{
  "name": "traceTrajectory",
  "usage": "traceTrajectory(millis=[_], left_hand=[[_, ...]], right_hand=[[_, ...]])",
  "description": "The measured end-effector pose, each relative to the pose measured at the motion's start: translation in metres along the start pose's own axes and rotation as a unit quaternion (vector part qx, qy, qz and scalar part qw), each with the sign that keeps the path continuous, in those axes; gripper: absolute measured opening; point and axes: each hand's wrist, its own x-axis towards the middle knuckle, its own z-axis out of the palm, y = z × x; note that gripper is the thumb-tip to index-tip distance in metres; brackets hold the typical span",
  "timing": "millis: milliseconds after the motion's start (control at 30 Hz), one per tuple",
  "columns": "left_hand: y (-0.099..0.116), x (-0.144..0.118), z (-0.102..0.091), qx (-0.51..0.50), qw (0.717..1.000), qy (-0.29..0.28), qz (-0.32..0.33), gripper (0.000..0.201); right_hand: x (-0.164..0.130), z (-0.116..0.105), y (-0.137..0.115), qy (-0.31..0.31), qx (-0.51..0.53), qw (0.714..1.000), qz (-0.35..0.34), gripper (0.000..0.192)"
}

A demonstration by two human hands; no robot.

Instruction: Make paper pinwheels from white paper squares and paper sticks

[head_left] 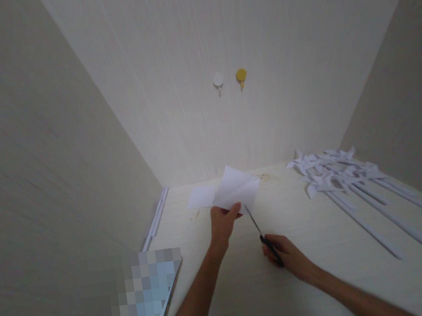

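- As the left hand (223,223) pinches a white paper sheet (234,188) near its lower edge, thumb on top, the right hand (286,254) has its fingers wrapped round the black handle of a pair of scissors (262,238)!
- And look at that sheet: up off the table (244,288), tilted, one corner pointing at the back wall (185,78), right in the middle of the action.
- The scissors' tip is right up at the sheet's lower right edge, just beside the left thumb; whether the blades are parted, I cannot tell from here.
- Over to the left, a second sheet (199,197) lies on the table, partly covered from my angle by the raised one.
- Out on the right, what a heap! Folded paper pinwheels (323,169) crowd together near the wall, overlapping, with long white paper sticks (367,225) running out from them across the table.
- Far left, rolled white tubes (157,219) lie along the side wall, and nearer to us sits an object blurred into squares (152,300), impossible to make out.
- Up on the back wall, two hooks side by side: a white hook (218,79) and, to its right, a yellow hook (241,74).
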Motion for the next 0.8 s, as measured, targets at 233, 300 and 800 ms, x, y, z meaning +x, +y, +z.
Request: traceTrajectory(millis=[233,300,800], left_hand=[[0.0012,-0.0005,-0.0001,0.007,1.000,0.001,0.000,0.016],[0.0018,-0.0008,0.0000,0.008,1.000,0.001,0.001,0.016],[0.0011,0.0000,-0.0006,-0.007,1.000,-0.007,-0.022,0.018]], right_hand=[[0.0003,0.0004,-0.0022,0.008,0.000,1.000,0.011,0.029],[-0.0001,0.0002,-0.0030,0.006,0.001,1.000,0.010,0.029],[0.0001,-0.0003,-0.0008,0.008,-0.006,1.000,0.005,0.028]])
